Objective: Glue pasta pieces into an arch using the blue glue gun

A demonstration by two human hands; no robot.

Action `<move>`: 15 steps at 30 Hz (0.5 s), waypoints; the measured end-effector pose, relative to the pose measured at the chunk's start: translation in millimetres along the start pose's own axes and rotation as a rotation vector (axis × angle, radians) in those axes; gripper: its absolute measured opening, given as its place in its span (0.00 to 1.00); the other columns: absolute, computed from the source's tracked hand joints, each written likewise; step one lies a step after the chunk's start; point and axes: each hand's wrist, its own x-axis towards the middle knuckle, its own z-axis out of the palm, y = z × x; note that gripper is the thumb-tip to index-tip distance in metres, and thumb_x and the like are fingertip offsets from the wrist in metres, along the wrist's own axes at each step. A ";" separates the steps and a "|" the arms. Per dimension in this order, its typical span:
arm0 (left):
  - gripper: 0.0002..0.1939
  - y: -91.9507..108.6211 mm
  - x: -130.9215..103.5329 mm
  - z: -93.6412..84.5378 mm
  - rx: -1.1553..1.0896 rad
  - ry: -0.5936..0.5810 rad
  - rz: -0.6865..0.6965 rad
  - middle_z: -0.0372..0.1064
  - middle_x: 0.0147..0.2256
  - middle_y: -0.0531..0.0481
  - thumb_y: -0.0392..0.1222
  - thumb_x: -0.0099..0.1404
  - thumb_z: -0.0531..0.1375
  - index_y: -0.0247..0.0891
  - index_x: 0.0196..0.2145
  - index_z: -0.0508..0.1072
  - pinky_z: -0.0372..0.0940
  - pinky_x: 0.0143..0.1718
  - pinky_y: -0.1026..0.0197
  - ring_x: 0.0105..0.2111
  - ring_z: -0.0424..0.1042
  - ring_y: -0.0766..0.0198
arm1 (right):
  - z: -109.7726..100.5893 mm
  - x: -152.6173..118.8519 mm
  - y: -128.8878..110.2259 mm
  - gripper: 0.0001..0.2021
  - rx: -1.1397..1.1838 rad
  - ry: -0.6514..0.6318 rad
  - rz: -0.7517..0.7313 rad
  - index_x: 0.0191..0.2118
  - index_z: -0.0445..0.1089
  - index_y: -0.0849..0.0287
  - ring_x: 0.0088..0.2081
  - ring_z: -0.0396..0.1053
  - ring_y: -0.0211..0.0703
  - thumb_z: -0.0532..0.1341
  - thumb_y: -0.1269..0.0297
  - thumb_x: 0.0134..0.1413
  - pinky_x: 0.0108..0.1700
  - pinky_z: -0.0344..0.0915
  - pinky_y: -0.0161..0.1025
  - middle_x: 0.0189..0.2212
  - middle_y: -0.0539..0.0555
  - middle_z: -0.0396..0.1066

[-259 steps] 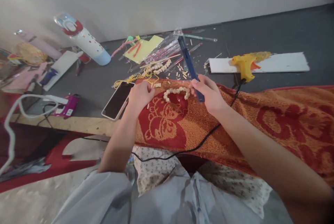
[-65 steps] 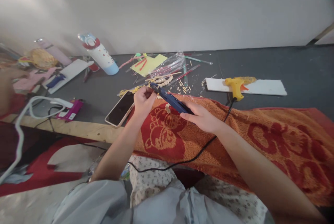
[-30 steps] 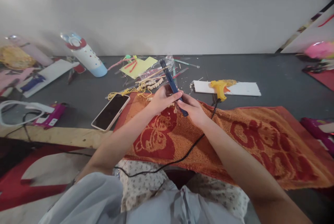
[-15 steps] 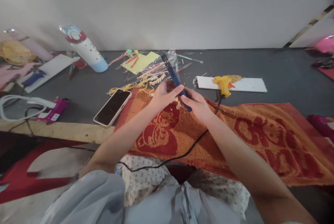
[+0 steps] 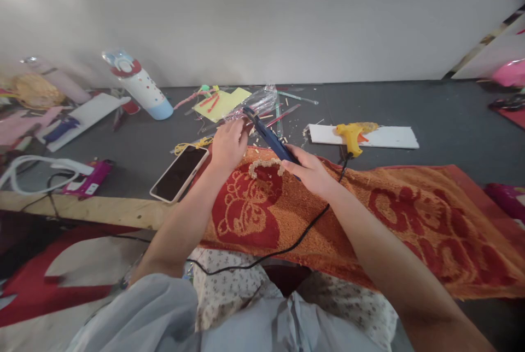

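In my right hand [image 5: 305, 169] is a long dark-blue tool [image 5: 273, 140], its dark tip slanting up and to the left; its exact kind is not clear. My left hand [image 5: 229, 144] is at the towel's back left edge, fingers curled down over the pile of craft bits. What its fingertips hold is hidden. Between the hands, a curved string of small beige pieces [image 5: 264, 164] lies on the orange and red towel [image 5: 315, 221]. Yellow cord [image 5: 191, 145] shows just left of my left hand. Tiny beige bits are scattered beyond the towel.
A phone [image 5: 179, 173] lies left of the towel. On the right, a yellow glue gun [image 5: 351, 138] rests on a white strip [image 5: 394, 135], its black cord [image 5: 301, 234] crossing the towel. At the back are a bottle [image 5: 143, 87], yellow paper [image 5: 223, 103] and clear plastic wrap [image 5: 264, 99].
My left hand has let go of the blue tool and moved left over the craft pile. The tool stays in my right hand, tilted further left. The curved beige string now shows more fully.
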 end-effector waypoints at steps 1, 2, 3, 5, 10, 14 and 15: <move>0.10 -1.2 0.4 -1.3 -0.009 -0.013 -0.015 0.75 0.39 0.44 0.39 0.68 0.51 0.38 0.40 0.72 0.66 0.44 0.55 0.41 0.74 0.56 | -0.2 -0.5 -0.9 0.22 0.000 -0.014 0.004 0.51 0.68 0.62 0.37 0.67 0.47 0.57 0.53 0.56 0.43 0.62 0.45 0.36 0.55 0.72; 0.11 -1.9 0.8 -3.0 -0.022 -0.020 -0.022 0.76 0.37 0.45 0.38 0.68 0.51 0.38 0.39 0.73 0.66 0.42 0.57 0.40 0.74 0.58 | -0.5 -0.7 -1.3 0.22 0.005 -0.028 0.007 0.51 0.68 0.62 0.37 0.66 0.47 0.57 0.52 0.56 0.43 0.62 0.45 0.36 0.55 0.71; 0.11 -2.1 1.3 -4.8 -0.040 -0.023 -0.021 0.76 0.36 0.46 0.37 0.67 0.50 0.39 0.37 0.73 0.66 0.41 0.59 0.39 0.74 0.59 | -0.8 -0.7 -1.2 0.22 0.014 -0.039 0.006 0.51 0.68 0.62 0.37 0.66 0.46 0.57 0.52 0.56 0.42 0.62 0.44 0.36 0.55 0.71; 0.12 -1.6 2.9 -8.1 -0.078 -0.039 -0.011 0.75 0.33 0.48 0.36 0.66 0.50 0.39 0.32 0.73 0.65 0.40 0.61 0.36 0.73 0.61 | -1.7 -0.4 0.1 0.21 0.041 -0.051 -0.004 0.50 0.68 0.61 0.37 0.66 0.46 0.58 0.52 0.56 0.43 0.62 0.44 0.36 0.55 0.71; 0.14 1.4 6.5 -14.3 -0.186 -0.096 -0.035 0.72 0.26 0.49 0.35 0.63 0.52 0.38 0.22 0.70 0.63 0.35 0.62 0.29 0.71 0.63 | -5.4 0.7 2.2 0.20 0.051 -0.070 -0.029 0.48 0.68 0.61 0.39 0.66 0.46 0.58 0.51 0.57 0.45 0.61 0.44 0.37 0.55 0.70; 0.14 4.6 6.8 -18.4 -0.278 -0.085 -0.054 0.74 0.27 0.49 0.35 0.63 0.52 0.37 0.25 0.74 0.63 0.35 0.63 0.29 0.71 0.63 | -9.4 0.4 1.1 0.21 0.041 -0.094 -0.043 0.48 0.67 0.62 0.39 0.65 0.46 0.58 0.50 0.57 0.45 0.60 0.44 0.36 0.55 0.69; 0.14 5.0 6.7 -18.9 -0.296 -0.088 -0.052 0.74 0.27 0.49 0.35 0.63 0.52 0.37 0.25 0.75 0.63 0.35 0.63 0.29 0.71 0.63 | -10.2 0.3 1.1 0.21 0.040 -0.092 -0.049 0.49 0.67 0.62 0.38 0.65 0.46 0.58 0.50 0.57 0.45 0.60 0.44 0.36 0.55 0.69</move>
